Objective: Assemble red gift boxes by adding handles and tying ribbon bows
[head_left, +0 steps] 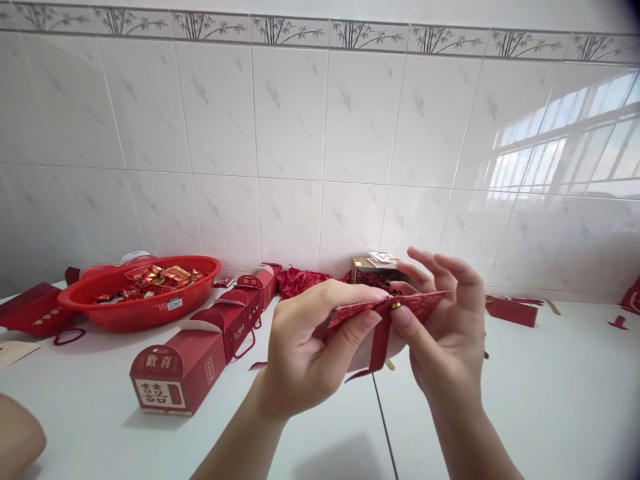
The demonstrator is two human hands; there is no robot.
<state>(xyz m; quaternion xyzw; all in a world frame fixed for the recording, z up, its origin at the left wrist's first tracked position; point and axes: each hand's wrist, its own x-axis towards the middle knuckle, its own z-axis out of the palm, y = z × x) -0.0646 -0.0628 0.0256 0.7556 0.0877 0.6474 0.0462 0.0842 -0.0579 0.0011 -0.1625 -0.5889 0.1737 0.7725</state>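
A red patterned gift pouch [423,305] with a paler lower part is held up over the table, its thin edge towards me. A dark red ribbon [382,341] hangs down its front, with a small gold bead [396,305] at the top. My left hand [305,333] is closed on the pouch's left side, thumb in front and fingers on top. My right hand [447,333] presses its thumb just under the bead, while its other fingers are raised and curved behind the pouch. What the right fingertips touch behind is hidden.
Red gift boxes [175,373] stand in a row at left, beside a red plastic basin [145,313] of wrapped sweets. Red shredded paper [310,281] and a cardboard box [377,267] sit by the tiled wall. Part of a person's bare arm [20,437] shows at lower left.
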